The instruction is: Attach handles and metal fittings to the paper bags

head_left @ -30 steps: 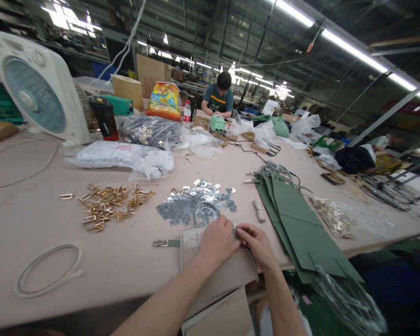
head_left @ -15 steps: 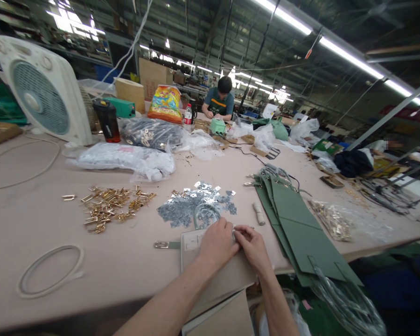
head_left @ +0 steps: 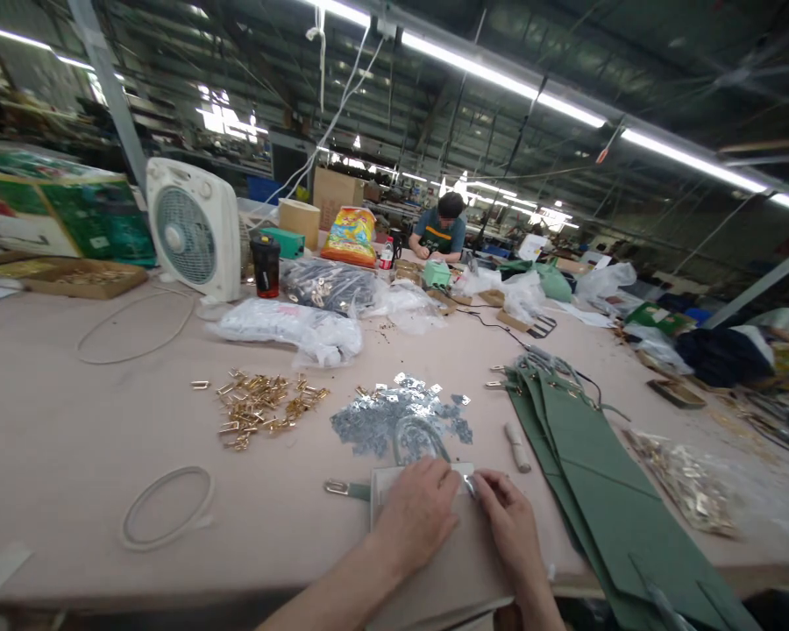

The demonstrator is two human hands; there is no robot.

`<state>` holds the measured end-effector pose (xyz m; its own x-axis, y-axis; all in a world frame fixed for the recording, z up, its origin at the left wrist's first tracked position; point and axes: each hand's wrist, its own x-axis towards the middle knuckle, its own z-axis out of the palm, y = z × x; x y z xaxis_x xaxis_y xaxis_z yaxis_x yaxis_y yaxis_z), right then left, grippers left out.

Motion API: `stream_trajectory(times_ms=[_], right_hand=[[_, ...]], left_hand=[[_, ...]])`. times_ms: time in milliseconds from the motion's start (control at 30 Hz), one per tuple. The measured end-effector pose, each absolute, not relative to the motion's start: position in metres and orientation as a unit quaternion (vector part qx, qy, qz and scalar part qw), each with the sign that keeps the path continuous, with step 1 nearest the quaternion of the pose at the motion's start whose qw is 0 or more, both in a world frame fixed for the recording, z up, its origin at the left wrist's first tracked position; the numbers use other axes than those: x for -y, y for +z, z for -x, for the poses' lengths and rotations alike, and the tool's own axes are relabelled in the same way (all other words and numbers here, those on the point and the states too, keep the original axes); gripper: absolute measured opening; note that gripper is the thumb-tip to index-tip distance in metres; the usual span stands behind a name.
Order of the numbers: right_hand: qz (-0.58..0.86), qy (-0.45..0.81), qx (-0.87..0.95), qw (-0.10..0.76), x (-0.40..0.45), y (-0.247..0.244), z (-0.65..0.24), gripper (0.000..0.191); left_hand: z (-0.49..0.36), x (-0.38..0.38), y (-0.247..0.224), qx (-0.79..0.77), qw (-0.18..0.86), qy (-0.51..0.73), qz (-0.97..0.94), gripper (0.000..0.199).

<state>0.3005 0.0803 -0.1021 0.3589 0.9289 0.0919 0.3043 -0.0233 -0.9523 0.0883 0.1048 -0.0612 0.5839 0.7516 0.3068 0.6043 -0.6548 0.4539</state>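
Observation:
A bag panel (head_left: 477, 556) with a beige inner face lies at the table's front edge. From it a rounded handle (head_left: 421, 438) extends at the top and a green strap (head_left: 358, 492) with a gold buckle at the left. My left hand (head_left: 421, 508) presses on its upper part, fingers bent and close together. Beside it my right hand (head_left: 509, 517) is closed, thumb and fingertips at a small shiny metal plate (head_left: 468, 484) by the panel's top edge. Just beyond lies a heap of flat silvery metal plates (head_left: 394, 416), partly behind the handle.
Gold buckle pieces (head_left: 263, 407) lie left of the plates; a coiled white strip (head_left: 167, 508) is nearer. Green panels (head_left: 598, 447) are stacked at right, beside a small roll (head_left: 516, 447). A fan (head_left: 194, 228) and plastic bags (head_left: 289, 329) stand behind. A person (head_left: 440, 228) sits opposite.
The view has swung left, so everything sits further right and lower. My right fingertips have drawn slightly apart from the left hand, baring the shiny plate between them.

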Motion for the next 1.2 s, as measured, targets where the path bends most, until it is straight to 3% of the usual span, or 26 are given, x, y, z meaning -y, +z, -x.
stream_trajectory(times_ms=[133,233,500,700,833,1000,1200], right_hand=[[0.653,0.285,0.449,0.539,-0.094,-0.092,-0.309,0.049],[0.648,0.228,0.531,0.496,-0.125,-0.079,-0.313,0.048],[0.665,0.219,0.627,0.342,-0.201,-0.089,-0.308,0.017],[0.692,0.229,0.621,0.288,-0.215,-0.103,-0.31,0.013],[0.7,0.194,0.612,0.313,-0.212,-0.102,-0.308,0.014],[0.709,0.172,0.559,0.394,-0.194,-0.091,-0.307,0.042],[0.633,0.301,0.554,0.45,-0.143,-0.052,-0.264,0.049]], left_hand=[[-0.037,-0.095,-0.075,-0.446,0.157,0.311,-0.824,0.043],[-0.016,-0.094,-0.088,-0.469,0.184,0.357,-0.786,0.041],[-0.005,-0.095,-0.09,-0.451,0.269,0.39,-0.757,0.037],[-0.001,-0.098,-0.094,-0.444,0.286,0.398,-0.75,0.034],[0.0,-0.098,-0.099,-0.444,0.283,0.409,-0.745,0.032],[0.005,-0.093,-0.104,-0.446,0.247,0.389,-0.767,0.028],[0.004,-0.091,-0.105,-0.455,0.196,0.335,-0.801,0.028]])
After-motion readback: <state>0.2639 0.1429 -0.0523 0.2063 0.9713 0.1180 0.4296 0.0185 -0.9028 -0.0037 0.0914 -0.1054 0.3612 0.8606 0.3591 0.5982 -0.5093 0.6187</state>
